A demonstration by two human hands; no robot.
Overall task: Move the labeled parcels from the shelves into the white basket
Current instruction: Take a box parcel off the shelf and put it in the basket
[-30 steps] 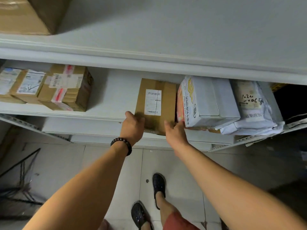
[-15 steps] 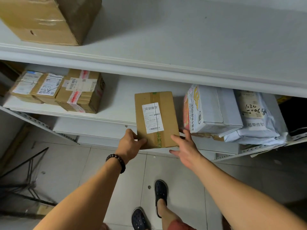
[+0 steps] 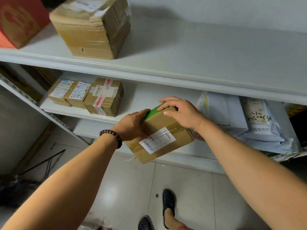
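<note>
White shelves, parcel gripped between left hand, right hand

White metal shelving; pale tiled floor (glossy sheen).

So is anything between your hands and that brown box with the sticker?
Nothing. The left hand and right hand both grip the brown box, held in front of the shelf. The white basket isn't in view, so that way can't be judged.
</note>
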